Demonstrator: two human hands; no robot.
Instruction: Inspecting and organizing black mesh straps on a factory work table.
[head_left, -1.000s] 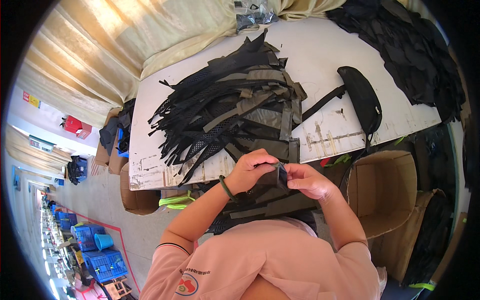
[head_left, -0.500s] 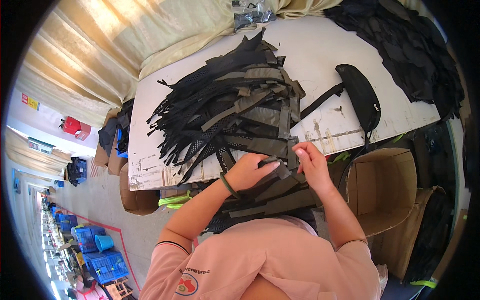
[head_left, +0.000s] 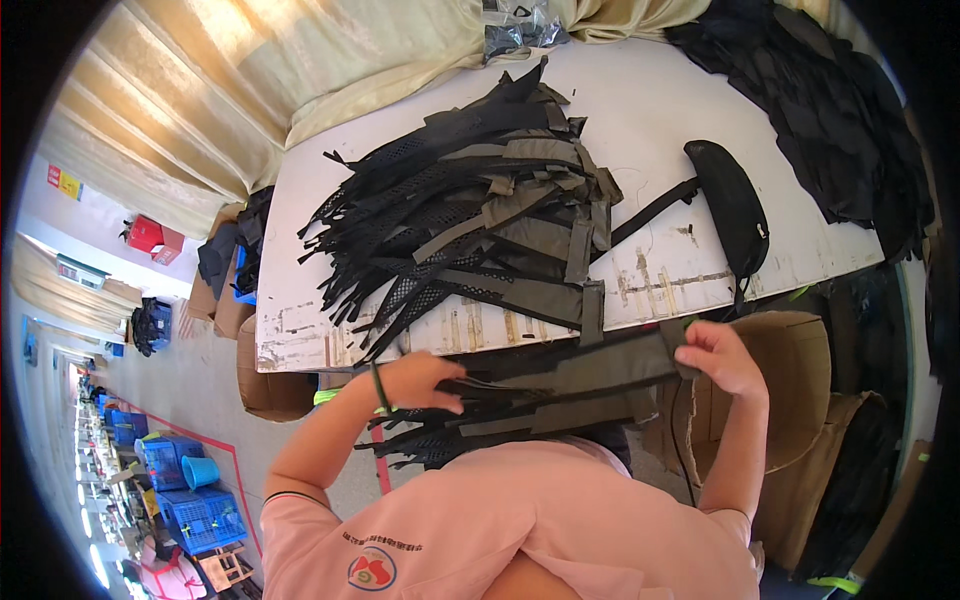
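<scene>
In front of my body, just below the table edge, a dark grey fabric strap with a black mesh end (head_left: 600,370) stretches left to right. My right hand (head_left: 722,357) pinches its right end between thumb and fingers. At the strap's left end is my left hand (head_left: 420,383), thumb and fingers apart around the dark strands; a firm hold does not show. Similar straps (head_left: 570,413) lie across my lap beneath it. On the table, a large fanned pile of black mesh and grey straps (head_left: 470,215) has its wider grey ends toward the right.
The white table (head_left: 640,100) has a worn, stained front edge. A black pouch with a strap (head_left: 730,205) lies right of the pile. Dark fabric pieces (head_left: 820,110) heap at the far right. Cardboard boxes (head_left: 800,375) stand below on both sides. Blue crates (head_left: 205,520) stand farther left.
My hands have moved apart: the left one leftward and down, the right one rightward and down. A strap now stretches between them below the table edge.
</scene>
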